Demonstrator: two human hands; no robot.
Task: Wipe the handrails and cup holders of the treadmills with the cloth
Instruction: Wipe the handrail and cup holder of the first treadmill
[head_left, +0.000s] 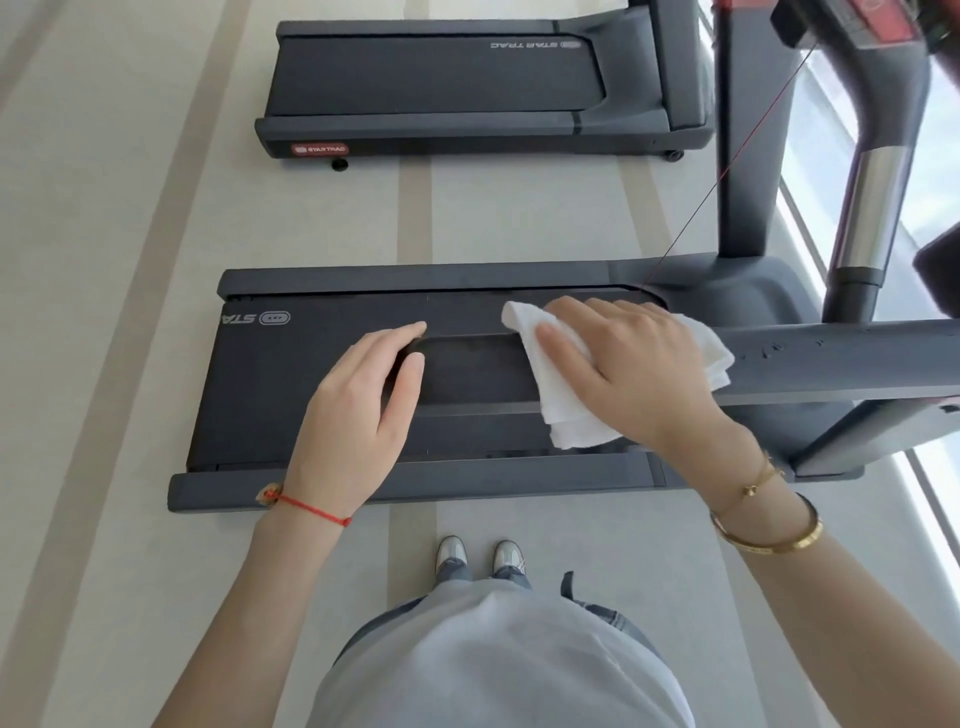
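Right below the camera, at 6 o'clock, is a light grey shirt (493, 654), and just past it two grey shoes (480, 556) stand on the pale striped floor (130, 260).

Both arms reach up toward the middle of the view. On the left wrist is a red string (311, 509). On the right wrist are a thin gold chain (753, 486) and a thick gold bangle (769, 535).

A dark handrail (831, 358) runs across from 3 o'clock toward the middle. The left hand (358, 405) holds the end of this rail, with the fingers curled over the far side and the thumb lying on the near side. The right hand (628, 369) is just to the right of it. It lies on a white cloth (561, 410), with the fingers spread a little and curved down over the rail, pushing the cloth flat onto it. The cloth is folded and sticks out from under the hand on both sides.

Under the hands is the near treadmill (291, 374), with its black belt and grey side rails. A second treadmill (441, 78) sits at 12 o'clock, well apart from the first one. It has a red label (318, 149) on its back end.

A thin red cord (727, 166) hangs down at 1 o'clock beside a grey post (748, 130). A shiny silver bar (867, 208) is at 2 o'clock, near a bright window (935, 156).
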